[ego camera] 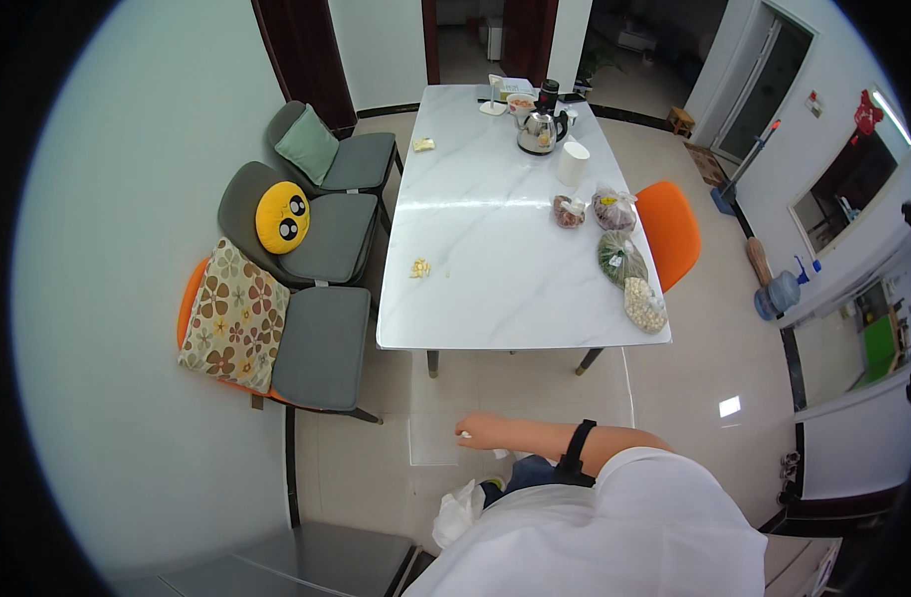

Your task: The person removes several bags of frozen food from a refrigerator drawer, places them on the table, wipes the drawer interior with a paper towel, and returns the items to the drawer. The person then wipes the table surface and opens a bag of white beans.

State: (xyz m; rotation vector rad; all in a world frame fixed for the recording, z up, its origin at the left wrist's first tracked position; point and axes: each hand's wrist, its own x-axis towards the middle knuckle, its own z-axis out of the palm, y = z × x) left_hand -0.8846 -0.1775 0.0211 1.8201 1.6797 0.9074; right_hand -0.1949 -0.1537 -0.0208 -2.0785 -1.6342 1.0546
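My right hand (481,431) is closed around a small white thing, too small to name, in front of the near edge of the white marble-patterned table (500,313). My left hand is out of view. A white plastic bag (457,513) hangs low beside my legs; what holds it is hidden. On the table lie a small pile of yellowish pieces (420,268) and a small pale packet (424,145). Along its right side are a bag of pale round pieces (644,304), a bag of greens (621,258), a bag of dark reddish contents (614,209) and a smaller reddish bag (568,212).
A steel kettle (537,133), a white paper roll or cup (573,163) and a bowl (520,103) stand toward the far end. Grey-padded chairs (325,347) with cushions line the left side. An orange chair (668,233) is at the right; a grey surface (343,560) lies at lower left.
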